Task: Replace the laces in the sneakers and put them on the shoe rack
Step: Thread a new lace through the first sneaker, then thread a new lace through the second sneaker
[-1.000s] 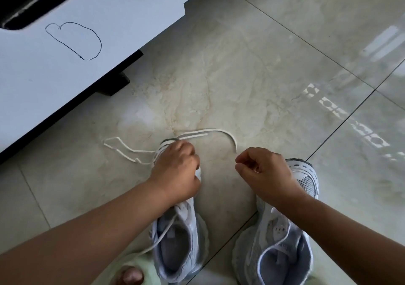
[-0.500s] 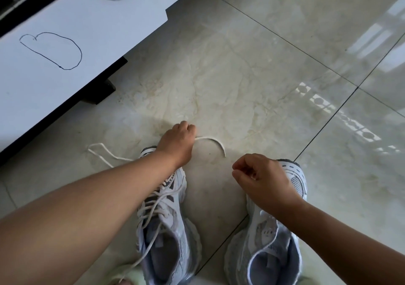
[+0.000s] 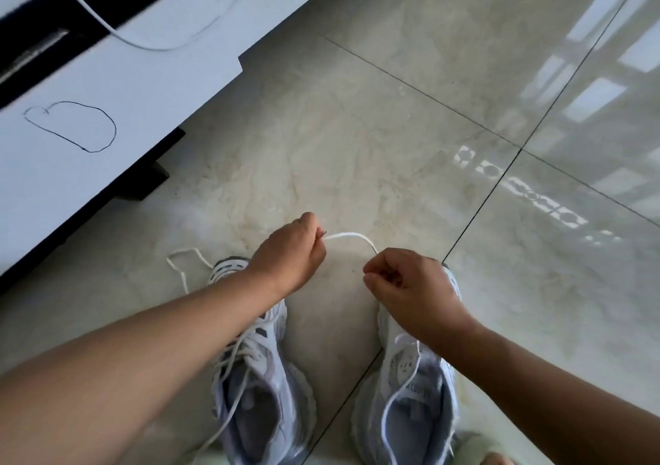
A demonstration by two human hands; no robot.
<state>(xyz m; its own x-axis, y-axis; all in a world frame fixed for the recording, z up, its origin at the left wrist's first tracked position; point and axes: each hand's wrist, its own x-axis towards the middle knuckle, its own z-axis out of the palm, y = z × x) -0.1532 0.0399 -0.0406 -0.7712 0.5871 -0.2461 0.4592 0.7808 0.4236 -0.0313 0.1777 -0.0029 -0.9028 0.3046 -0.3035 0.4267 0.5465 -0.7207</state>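
Note:
Two pale grey-white sneakers stand side by side on the tiled floor, toes pointing away from me. The left sneaker (image 3: pixel 257 386) has loose laces across its tongue. The right sneaker (image 3: pixel 414 393) sits partly under my right wrist. My left hand (image 3: pixel 289 253) grips a white lace (image 3: pixel 351 237) just beyond the left shoe's toe. The lace arcs to my right hand (image 3: pixel 403 286), which pinches its other part above the right shoe's toe. A further stretch of lace (image 3: pixel 184 266) lies looped on the floor left of the left sneaker.
A low white cabinet (image 3: pixel 118 82) with a pen-drawn outline and a thin white cable runs along the upper left, dark base beneath. Glossy marble tiles (image 3: pixel 464 114) stretch ahead and right. A light green slipper toe (image 3: pixel 478 450) shows at the bottom right.
My left hand left the top of the left sneaker and moved forward past its toe, pulling the lace. My right hand drew closer, so the lace arc between them is shorter.

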